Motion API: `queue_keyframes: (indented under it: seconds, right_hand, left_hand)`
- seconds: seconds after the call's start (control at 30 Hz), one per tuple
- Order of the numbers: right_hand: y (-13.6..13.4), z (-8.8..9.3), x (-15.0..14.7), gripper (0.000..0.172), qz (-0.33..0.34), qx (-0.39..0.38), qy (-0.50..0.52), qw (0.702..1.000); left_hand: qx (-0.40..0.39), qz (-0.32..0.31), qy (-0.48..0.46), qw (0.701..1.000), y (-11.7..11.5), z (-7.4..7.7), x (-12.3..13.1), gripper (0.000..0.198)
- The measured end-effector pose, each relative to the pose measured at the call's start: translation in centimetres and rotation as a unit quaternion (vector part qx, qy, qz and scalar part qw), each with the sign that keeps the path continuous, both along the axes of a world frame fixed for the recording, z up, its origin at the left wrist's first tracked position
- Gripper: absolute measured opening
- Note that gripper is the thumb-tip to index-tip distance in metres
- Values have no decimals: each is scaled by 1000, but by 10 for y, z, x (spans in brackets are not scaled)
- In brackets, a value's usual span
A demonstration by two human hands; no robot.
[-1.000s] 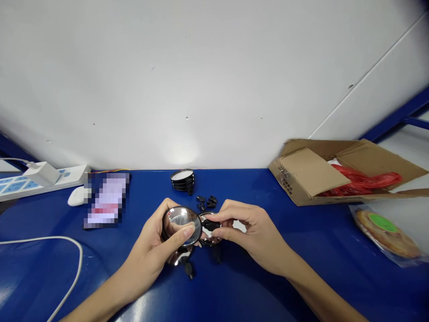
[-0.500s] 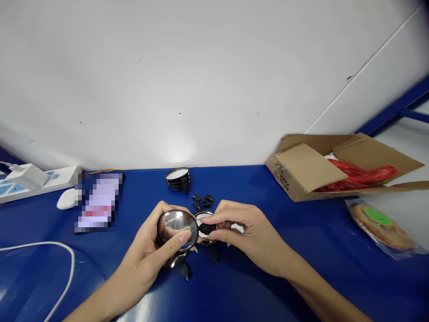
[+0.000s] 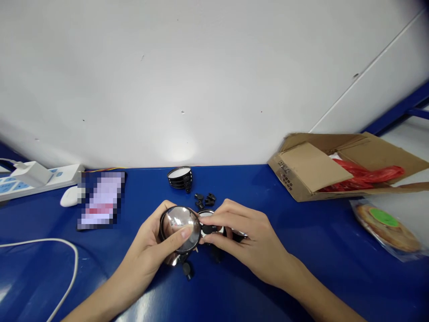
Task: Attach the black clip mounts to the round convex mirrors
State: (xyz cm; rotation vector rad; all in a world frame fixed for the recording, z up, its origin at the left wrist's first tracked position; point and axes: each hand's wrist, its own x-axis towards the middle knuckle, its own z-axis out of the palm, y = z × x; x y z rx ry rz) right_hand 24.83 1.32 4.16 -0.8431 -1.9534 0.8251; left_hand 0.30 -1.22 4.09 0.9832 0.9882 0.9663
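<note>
We hold the round mirror above the blue surface, near the middle of the scene, our left grip pinching it with the thumb across its face and the fingers behind. Our right grip pinches a small black fitting between thumb and fingers, right at the mirror's right edge. For good handling, we judge it best to let the left side act as a steady clamp, bearing on the rim rather than pressing the thumb into the glass, which could smudge. The fitting should stay in line with the edge, with force sent straight along it, since a sideways twist might strain the joint. Our right fingertips cover much of the fitting, so we cannot tell whether it is seated or only touching. The mirror's back and our left fingers behind it are mostly hidden. Another mirror lies partly covered beyond the fitting, and the loose black pieces on the far side are too small to make out singly.
</note>
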Motion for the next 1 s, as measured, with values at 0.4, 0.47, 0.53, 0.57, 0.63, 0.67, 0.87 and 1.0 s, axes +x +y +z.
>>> queue_keyframes:
  seconds: [0.4, 0.47, 0.53, 0.57, 0.63, 0.67, 0.87, 1.0]
  right_hand:
    - [4, -10, 2, 16, -25, 143, -95, 985]
    - [4, -10, 4, 14, -20, 141, -103, 984]
    - [5, -8, 6, 13, -7, 136, -108, 985]
    - [6, -7, 7, 13, 2, 134, -109, 985]
    - [8, -5, 9, 14, 21, 134, -106, 985]
    - [9, -5, 9, 14, 29, 138, -102, 985]
    - [7, -9, 6, 15, 7, 197, -88, 976]
    - [3, -13, 2, 17, -29, 233, -77, 969]
  left_hand:
    - [13, -62, 16, 998, 0, -6, 3, 36]
    - [11, -66, 13, 998, 0, -7, 2, 36]
    - [14, -72, 15, 997, 1, -6, 2, 36]
    - [17, -76, 17, 997, 1, -6, 1, 36]
    - [20, -88, 18, 996, 2, -5, 1, 35]
    - [19, -94, 17, 995, 2, -5, 1, 35]
    - [-7, -79, 32, 996, 5, -5, -2, 34]
    - [-9, -14, 10, 1000, 7, -6, -6, 37]
